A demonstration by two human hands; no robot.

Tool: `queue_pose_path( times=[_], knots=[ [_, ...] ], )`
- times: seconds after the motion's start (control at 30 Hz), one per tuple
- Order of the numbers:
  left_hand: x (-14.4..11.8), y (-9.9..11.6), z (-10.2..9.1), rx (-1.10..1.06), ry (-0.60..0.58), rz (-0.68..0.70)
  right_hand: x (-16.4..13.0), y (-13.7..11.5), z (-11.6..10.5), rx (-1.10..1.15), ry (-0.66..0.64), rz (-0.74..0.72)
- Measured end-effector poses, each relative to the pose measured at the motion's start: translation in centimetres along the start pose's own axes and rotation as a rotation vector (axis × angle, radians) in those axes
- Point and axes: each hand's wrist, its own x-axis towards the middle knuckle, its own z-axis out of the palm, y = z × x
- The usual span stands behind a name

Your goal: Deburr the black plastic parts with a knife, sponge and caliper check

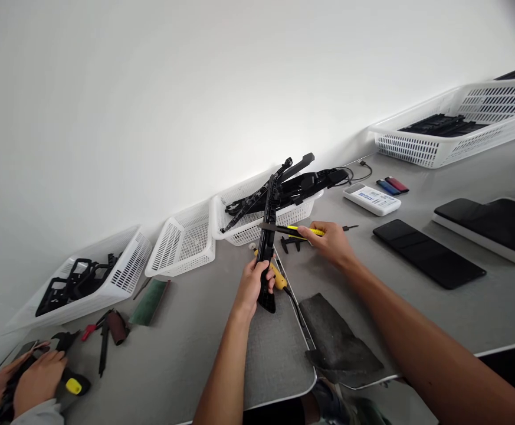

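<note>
Your left hand (252,286) has its grip wrapped tight around the bottom end of a long black plastic bracket (266,236), held above the grey counter (186,348). Its long axis runs pretty much upright, top end pointing away toward the white slotted basket (239,230). Your right hand (330,241) pinches a yellow-handled knife (299,230), blade lying crosswise, tip pointing left against the bracket.

head cam | worn high, tilted, facing forward-down | close over grey table (186,354) | white wall behind
</note>
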Motion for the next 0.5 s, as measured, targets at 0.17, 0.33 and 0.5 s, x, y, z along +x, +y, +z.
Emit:
queue_pose_path(
  times=[0.17,0.33,0.5],
  knots=[
    [0.07,-0.02,-0.09,-0.002,0.01,0.005,-0.4,-0.59,0.59,-0.035,0.088,0.0],
    [0.13,-0.18,-0.23,0.001,0.0,0.006,-0.73,-0.95,0.94,0.004,-0.155,-0.049],
    [0.11,-0.15,-0.23,-0.006,0.002,0.014,-0.55,-0.73,0.84,-0.033,-0.042,0.008]
  ],
)
